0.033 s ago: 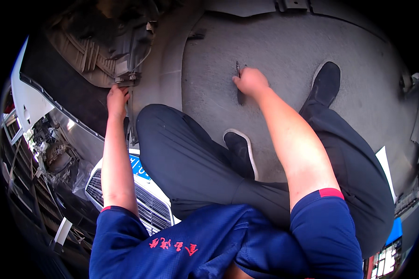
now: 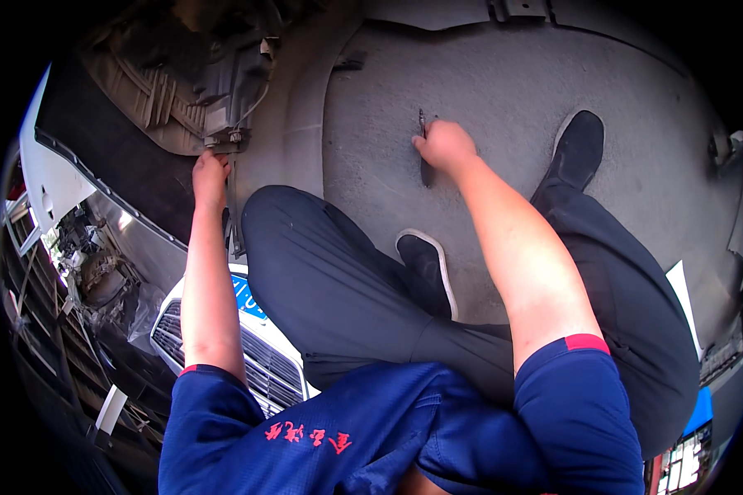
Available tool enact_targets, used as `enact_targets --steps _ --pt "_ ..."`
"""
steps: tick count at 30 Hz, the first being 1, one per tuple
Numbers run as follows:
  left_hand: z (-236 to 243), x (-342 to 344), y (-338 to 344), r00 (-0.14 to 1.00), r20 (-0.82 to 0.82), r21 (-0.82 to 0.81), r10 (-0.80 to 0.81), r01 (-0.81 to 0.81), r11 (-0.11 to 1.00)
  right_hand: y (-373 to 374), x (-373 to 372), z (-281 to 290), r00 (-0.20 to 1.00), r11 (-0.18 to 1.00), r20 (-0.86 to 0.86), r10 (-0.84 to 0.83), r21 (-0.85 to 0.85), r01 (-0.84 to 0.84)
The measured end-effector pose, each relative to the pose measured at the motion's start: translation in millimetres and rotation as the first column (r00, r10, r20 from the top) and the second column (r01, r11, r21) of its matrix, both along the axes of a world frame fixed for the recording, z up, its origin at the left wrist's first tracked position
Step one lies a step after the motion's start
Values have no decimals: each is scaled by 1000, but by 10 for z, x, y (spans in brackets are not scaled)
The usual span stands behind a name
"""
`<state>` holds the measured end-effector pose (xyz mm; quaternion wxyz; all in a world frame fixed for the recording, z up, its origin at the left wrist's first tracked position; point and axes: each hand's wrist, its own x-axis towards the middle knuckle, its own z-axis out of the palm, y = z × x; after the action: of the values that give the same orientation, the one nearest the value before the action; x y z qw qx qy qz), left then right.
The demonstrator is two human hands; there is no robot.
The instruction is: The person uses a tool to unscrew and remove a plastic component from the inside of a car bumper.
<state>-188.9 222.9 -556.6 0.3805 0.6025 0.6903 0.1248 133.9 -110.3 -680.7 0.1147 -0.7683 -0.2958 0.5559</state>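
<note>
My left hand reaches up to the lower end of a car's underside. Its fingers are bent together at the edge of a grey plastic bracket, beside a dark liner panel. What the fingertips pinch, if anything, is too small to make out. Over the grey floor, my right hand is closed round a slim dark hand tool. A thin tip of this tool sticks out above the fist and its dark end shows below; the middle is hidden in my palm.
My dark-shod feet rest on the grey floor, knees bent. A white car front with a grille and blue plate lies near my left arm. A ribbed brownish part is at the upper left.
My left hand has shifted slightly to the right at the bracket's edge. The right hand and its tool stay in place.
</note>
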Motion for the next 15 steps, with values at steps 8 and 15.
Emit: enact_targets --steps 8,15 --pt "37 522 -475 934 85 -26 348 -347 937 -14 -23 56 997 996 58 -43 -81 48" --pt "318 836 -569 766 444 -193 465 -425 885 78 -100 -4 998 994 62 -25 -103 31"
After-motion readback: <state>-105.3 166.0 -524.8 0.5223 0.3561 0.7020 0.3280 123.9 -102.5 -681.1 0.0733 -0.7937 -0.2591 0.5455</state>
